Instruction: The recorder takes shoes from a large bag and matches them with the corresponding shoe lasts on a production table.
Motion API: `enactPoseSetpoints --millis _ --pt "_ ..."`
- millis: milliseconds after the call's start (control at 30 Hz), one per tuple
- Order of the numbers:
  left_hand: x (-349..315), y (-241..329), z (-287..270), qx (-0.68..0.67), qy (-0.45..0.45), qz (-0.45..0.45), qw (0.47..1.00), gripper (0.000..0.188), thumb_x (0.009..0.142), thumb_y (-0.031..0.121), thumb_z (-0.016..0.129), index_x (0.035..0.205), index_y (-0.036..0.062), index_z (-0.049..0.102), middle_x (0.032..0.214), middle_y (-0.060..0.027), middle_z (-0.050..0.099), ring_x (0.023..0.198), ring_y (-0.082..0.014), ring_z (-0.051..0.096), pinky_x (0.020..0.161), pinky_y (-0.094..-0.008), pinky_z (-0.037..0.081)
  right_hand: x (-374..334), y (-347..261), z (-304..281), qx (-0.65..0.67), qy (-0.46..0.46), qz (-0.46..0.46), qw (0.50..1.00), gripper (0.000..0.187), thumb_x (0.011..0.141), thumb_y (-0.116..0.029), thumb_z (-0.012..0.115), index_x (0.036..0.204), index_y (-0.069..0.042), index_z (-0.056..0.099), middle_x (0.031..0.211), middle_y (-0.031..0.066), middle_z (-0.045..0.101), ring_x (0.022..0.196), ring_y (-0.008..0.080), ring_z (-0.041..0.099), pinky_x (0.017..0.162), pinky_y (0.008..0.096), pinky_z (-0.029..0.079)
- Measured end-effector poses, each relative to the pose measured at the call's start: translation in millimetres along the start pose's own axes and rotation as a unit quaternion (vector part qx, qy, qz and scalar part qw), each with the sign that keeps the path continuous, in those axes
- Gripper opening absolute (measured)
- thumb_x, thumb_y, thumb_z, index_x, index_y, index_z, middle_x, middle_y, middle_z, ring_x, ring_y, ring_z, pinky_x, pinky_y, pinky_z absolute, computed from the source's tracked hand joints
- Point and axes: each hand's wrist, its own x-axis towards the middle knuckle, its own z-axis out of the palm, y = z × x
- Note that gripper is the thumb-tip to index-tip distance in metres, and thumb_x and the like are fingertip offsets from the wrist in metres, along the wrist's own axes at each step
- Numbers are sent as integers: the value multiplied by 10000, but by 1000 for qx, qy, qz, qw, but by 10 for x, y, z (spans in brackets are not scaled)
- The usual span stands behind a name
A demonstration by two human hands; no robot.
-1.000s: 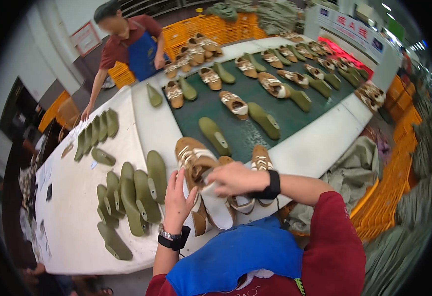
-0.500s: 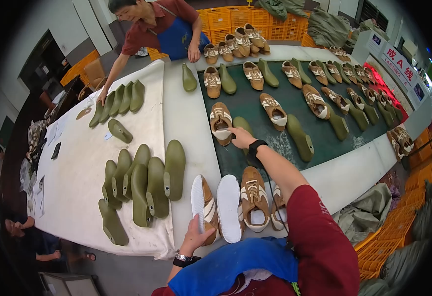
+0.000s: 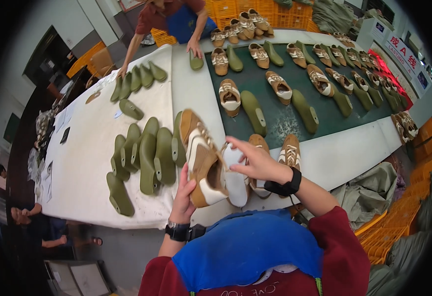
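Note:
My left hand is closed round a brown-and-white sneaker, which it holds up tilted above the table edge, its laces facing right. Close beside the laces is my right hand, thumb and fingers apart. Whether it touches a lace cannot be made out. Behind the held shoe, another sneaker lies with its white sole up, partly covered by my right hand. Two more sneakers stand to its right, one of them a brown sneaker. Several green shoe lasts lie to the left of the held shoe.
Rows of sneakers and lasts cover a green mat on the white table. Across the table, a co-worker's hand touches a last; the other reaches a row of lasts. Orange crates and grey-green sheeting are at right.
My left hand has lifted and turned the sneaker from the near edge. My right hand has come back from a sneaker on the mat. The co-worker's hand has moved onto a last.

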Motion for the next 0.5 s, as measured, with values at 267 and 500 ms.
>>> enactPoseSetpoints --millis 267,500 --pt "-334 92 206 -51 -66 0 997 811 819 251 594 1438 115 87 1424 -119 281 1314 -243 307 1075 -388 284 201 -643 450 -9 178 -132 975 514 687 42 591 1180 -88 528 817 92 484 669 206 533 607 294 459" --pt "-660 498 458 715 141 297 617 702 692 8 593 1339 79 329 1384 -230 244 1236 -390 343 1008 -434 329 277 -862 840 -56 117 -155 979 591 628 72 584 1185 -113 515 872 147 513 766 336 554 660 378 470"
